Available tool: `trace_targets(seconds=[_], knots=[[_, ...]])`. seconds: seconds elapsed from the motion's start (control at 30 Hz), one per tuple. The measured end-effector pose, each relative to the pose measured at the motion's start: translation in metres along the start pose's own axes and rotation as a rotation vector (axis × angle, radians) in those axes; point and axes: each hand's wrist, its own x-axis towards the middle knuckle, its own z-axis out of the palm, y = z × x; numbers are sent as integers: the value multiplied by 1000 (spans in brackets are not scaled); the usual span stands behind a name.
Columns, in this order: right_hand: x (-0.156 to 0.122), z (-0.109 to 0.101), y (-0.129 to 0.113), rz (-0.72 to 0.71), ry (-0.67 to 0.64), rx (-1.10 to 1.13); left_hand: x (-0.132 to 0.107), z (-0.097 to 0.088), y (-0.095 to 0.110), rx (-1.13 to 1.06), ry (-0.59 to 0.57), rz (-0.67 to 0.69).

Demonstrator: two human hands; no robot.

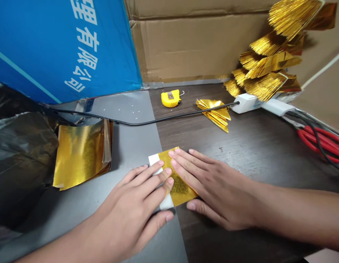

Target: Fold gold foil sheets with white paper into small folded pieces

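Observation:
A sheet of gold foil paper (183,190) lies flat on the table, with a white strip (154,159) along its left side. My left hand (139,204) rests over the white strip, its fingers stretched out and their tips on the gold. Across the sheet's right part lies my right hand (213,182), fingers straight and side by side, pressing the paper down. The right edge of the sheet is hidden under that hand, and a slanting edge shows along its forefinger.
A gold paper stack (81,153) stands left beside a black plastic bag (21,153). Behind are a yellow tape measure (170,98), folded gold pieces (215,112), a black cable (147,122) and a white power strip (247,103). Red-handled scissors (319,138) and fanned gold bundles (265,86) are right.

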Motion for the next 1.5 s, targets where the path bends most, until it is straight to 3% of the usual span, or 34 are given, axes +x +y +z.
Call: trace_targets(seconds=[0.27, 0.37, 0.5, 0.8, 0.97, 1.13, 1.3, 1.5], knots=[[1, -1, 21, 228, 94, -129, -1, 1, -1, 3, -12, 3], [4, -3, 13, 137, 131, -40, 0, 2, -1, -16, -28, 10], [6, 1, 5, -55, 68, 87, 2, 1, -4, -38, -14, 42], [7, -6, 38, -148, -82, 190, 1, 0, -9, -147, -20, 115], [11, -14, 37, -285, -157, 276, 3, 0, -13, -239, 132, -113], [14, -14, 29, -383, -103, 325, 6, 2, -17, -203, 56, -222], [14, -11, 31, -409, 24, 365, 4, 4, -18, -200, 57, -199], [13, -11, 36, -393, 38, 388, 3, 3, -17, -177, 59, -153]])
